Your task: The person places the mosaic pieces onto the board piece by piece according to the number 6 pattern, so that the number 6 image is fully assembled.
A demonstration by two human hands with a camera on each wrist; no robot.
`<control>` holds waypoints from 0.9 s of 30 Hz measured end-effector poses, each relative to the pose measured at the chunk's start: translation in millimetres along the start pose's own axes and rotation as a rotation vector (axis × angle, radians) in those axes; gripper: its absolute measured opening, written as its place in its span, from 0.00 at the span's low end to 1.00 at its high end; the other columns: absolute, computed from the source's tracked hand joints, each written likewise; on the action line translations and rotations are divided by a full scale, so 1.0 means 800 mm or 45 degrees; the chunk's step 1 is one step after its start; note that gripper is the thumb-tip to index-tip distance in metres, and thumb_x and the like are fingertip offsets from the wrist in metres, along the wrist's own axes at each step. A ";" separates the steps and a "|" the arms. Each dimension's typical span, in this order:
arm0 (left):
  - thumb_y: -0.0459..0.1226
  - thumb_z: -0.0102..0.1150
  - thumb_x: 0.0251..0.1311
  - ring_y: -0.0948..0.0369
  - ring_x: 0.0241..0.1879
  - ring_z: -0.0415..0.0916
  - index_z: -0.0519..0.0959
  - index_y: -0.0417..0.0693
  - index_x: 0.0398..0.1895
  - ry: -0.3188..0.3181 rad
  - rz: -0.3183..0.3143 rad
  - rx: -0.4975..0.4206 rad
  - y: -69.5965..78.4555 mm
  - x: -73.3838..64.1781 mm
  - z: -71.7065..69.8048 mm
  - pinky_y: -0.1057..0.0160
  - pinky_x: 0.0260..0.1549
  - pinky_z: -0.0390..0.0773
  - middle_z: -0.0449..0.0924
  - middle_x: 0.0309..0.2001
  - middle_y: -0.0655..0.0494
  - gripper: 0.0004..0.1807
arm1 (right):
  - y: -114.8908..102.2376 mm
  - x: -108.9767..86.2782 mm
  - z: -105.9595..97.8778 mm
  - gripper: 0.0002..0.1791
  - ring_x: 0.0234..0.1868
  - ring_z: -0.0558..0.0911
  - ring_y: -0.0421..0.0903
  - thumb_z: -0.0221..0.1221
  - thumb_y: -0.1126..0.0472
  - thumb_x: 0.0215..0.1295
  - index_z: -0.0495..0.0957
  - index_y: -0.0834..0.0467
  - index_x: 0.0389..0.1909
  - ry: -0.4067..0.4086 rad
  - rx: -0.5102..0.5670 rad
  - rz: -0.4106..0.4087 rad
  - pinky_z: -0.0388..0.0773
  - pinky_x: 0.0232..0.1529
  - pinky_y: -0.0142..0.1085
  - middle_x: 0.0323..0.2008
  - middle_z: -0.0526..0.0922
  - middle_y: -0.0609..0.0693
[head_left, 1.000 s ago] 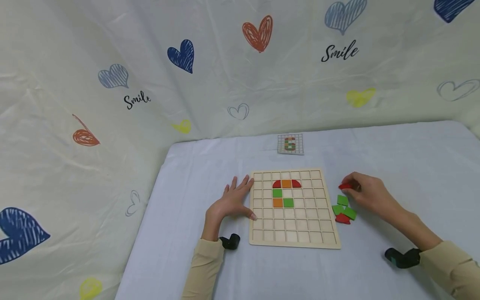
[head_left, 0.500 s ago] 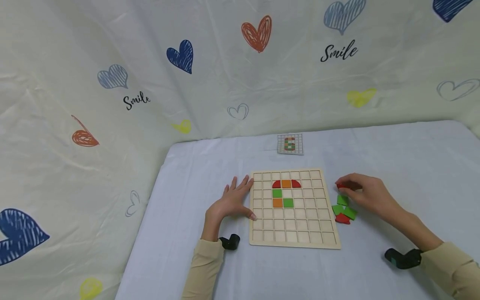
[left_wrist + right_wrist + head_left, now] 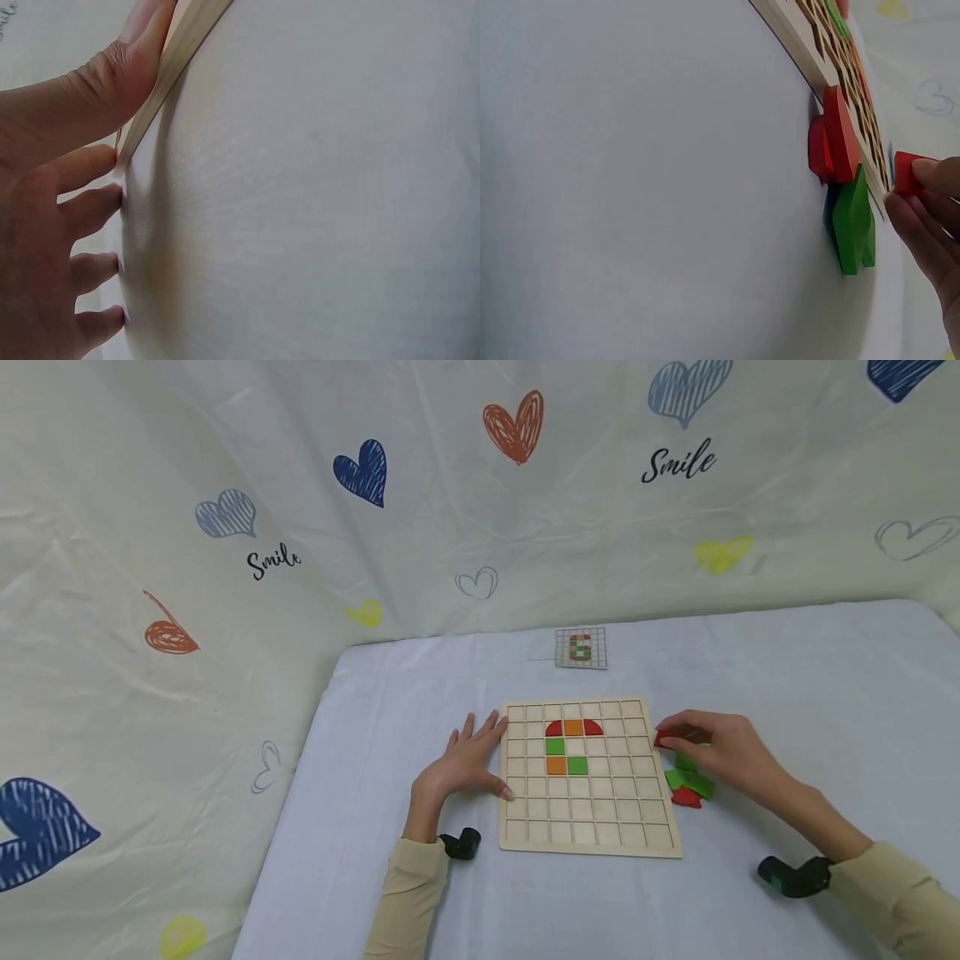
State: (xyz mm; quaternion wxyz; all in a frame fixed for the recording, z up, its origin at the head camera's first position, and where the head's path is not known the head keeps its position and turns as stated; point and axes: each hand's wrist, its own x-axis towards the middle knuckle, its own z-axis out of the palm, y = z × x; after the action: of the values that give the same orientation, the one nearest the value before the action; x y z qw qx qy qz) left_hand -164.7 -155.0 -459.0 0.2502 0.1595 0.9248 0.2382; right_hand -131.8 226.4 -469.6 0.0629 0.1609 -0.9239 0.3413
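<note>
White cloth [image 3: 817, 702] surrounds the board [image 3: 602, 810], right grip [image 3: 723, 750] beside its edge.

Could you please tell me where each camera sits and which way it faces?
Head: worn on the head, facing forward and down at the table, board and patterned backdrop; left grip, right grip and both sleeves show.
Left wrist: worn on that wrist, facing its grip and the board's edge; thumb and fingers show.
Right wrist: on that wrist, facing loose red pieces and green pieces beside the board; fingers pinching a red piece show.
Shared: head and right wrist both show the pinched red piece.
</note>
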 end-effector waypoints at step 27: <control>0.47 0.83 0.46 0.48 0.83 0.22 0.47 0.56 0.85 -0.003 -0.023 -0.007 0.003 -0.002 -0.001 0.41 0.80 0.30 0.37 0.85 0.57 0.67 | -0.052 0.031 0.036 0.08 0.36 0.85 0.41 0.71 0.68 0.60 0.88 0.58 0.41 -0.285 0.129 -0.086 0.86 0.41 0.33 0.37 0.89 0.46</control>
State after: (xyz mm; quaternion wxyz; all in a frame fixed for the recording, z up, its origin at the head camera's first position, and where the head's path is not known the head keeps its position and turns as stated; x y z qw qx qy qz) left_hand -163.4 -154.0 -456.5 0.2539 0.1506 0.9253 0.2381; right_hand -141.1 171.9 -460.4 -0.0374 0.2322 -0.9008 0.3651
